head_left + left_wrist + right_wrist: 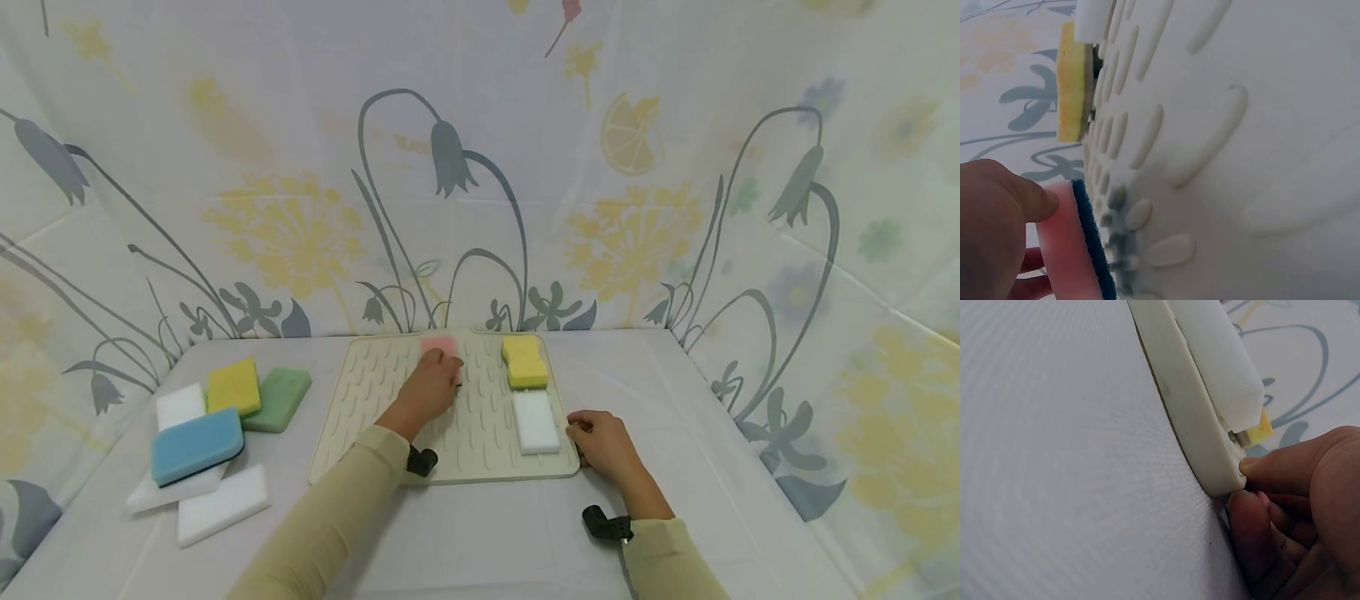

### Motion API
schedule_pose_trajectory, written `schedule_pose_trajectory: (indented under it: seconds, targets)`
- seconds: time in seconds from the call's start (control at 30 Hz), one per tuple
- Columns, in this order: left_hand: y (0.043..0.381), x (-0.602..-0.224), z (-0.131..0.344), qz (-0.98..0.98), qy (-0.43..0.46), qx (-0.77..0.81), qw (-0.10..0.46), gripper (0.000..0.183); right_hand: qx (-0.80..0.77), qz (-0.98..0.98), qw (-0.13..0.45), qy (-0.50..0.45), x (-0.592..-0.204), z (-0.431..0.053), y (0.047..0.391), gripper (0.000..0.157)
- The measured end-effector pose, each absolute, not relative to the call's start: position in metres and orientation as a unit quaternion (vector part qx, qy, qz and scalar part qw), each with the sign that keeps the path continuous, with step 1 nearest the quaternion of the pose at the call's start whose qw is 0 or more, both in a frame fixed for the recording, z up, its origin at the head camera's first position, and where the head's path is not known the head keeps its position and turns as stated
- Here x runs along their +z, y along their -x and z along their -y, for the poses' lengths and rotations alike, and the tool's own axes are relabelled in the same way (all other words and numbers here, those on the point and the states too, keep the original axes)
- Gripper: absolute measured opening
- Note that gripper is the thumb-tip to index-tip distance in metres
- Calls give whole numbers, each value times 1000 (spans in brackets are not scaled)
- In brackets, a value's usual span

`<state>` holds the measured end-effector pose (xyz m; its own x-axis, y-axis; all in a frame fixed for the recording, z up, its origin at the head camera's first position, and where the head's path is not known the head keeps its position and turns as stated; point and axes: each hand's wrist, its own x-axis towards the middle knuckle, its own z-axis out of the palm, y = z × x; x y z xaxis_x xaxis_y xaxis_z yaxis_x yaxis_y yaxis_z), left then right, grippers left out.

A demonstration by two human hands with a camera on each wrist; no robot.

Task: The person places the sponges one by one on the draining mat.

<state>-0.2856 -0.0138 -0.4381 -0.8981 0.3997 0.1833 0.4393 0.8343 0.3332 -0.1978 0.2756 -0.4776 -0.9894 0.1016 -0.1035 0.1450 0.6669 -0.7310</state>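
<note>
Near the far edge of a cream ridged mat, my left hand grips a pink sponge. In the left wrist view the pink sponge has a dark blue scouring layer facing the mat, and my thumb lies on its pink side. My right hand pinches the mat's right edge near the front corner, thumb above and a finger beneath, as the right wrist view shows at the mat's rim. A yellow sponge and a white sponge lie along the mat's right side.
On the table's left lies a loose pile: a blue sponge on white ones, a yellow sponge, a green sponge and a white sponge in front. A patterned cloth hangs behind the table.
</note>
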Motion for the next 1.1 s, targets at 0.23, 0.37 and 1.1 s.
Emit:
schedule_pose_trajectory:
  seconds: [0.23,0.37,1.1]
  targets:
    - [287,-438,2,955,234,-172,63,30,-406,-911,29,-72,-478,-277,198,34]
    - [288,-439,-4,955,232,-178,50,31,-407,-910,28,-69,-479,-277,198,34]
    - [292,-438,-35,955,257,-144,41,29,-400,-913,24,-70,-476,-275,197,33]
